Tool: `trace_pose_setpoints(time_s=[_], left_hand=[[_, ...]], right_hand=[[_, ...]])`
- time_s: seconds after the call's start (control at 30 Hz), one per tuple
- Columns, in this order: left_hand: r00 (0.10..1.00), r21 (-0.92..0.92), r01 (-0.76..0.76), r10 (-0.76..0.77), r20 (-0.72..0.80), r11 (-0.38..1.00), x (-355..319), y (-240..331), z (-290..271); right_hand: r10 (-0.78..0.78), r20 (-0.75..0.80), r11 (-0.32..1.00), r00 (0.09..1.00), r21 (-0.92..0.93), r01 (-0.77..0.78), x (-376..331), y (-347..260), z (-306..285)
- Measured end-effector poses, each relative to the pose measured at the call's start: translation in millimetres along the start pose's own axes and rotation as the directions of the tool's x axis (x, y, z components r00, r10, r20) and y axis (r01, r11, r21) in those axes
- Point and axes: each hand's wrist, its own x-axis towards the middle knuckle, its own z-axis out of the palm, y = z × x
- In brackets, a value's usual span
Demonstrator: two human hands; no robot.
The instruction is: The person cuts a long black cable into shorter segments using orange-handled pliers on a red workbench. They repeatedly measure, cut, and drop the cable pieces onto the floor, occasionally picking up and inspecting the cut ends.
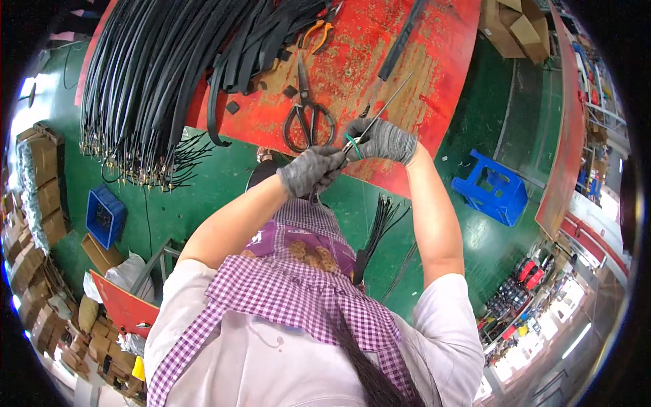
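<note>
Both my hands wear grey gloves and meet over the near edge of the worn red table (346,57). My right hand (385,142) is closed around a thin metal rod (395,98) that points up and away, with a small green piece beside its fingers. My left hand (310,172) is closed, its fingertips close to the right hand's; what they pinch is too small to make out. Beyond the hands lies a black strip (401,44) whose thin dark end runs toward the right hand. Large black-handled scissors (308,117) rest just beyond my left hand.
A thick bundle of black sleeved cables (156,74) covers the table's left side, its wire ends hanging over the edge. Orange-handled pliers (317,35) lie farther back. A blue plastic stool (491,188) is on the right, a blue crate (104,216) on the left, cardboard boxes (517,28) far right.
</note>
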Motion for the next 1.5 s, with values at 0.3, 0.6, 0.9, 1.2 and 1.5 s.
trace_pose_setpoints(time_s=[0.3, 0.6, 0.9, 1.2, 1.5], left_hand=[[0.994, 0.549, -0.008, 0.068, -0.089, 0.836, 27.7, 3.8, 54.2], [0.995, 0.761, -0.100, 0.070, 0.072, 0.641, 37.5, -20.5, 99.7], [0.968, 0.809, -0.248, 0.161, 0.191, 0.533, 23.8, -52.2, 139.3], [0.944, 0.744, -0.326, 0.237, 0.229, 0.583, 2.2, -77.8, 149.3], [0.938, 0.501, -0.342, 0.261, 0.227, 0.795, -2.6, -82.6, 161.1]], right_hand=[[-0.130, -0.461, 0.981, 0.878, -0.190, 0.046, -68.1, 37.9, 19.2], [0.092, -0.504, 0.910, 0.859, 0.392, 0.133, -141.5, 64.9, 49.4], [0.057, -0.772, 0.752, 0.633, 0.450, 0.481, -202.4, 57.9, 100.2], [-0.101, -0.720, 0.741, 0.686, 0.406, 0.535, -205.6, 64.4, 123.9], [-0.022, -0.819, 0.589, 0.574, 0.453, 0.669, -196.3, 64.2, 142.9]])
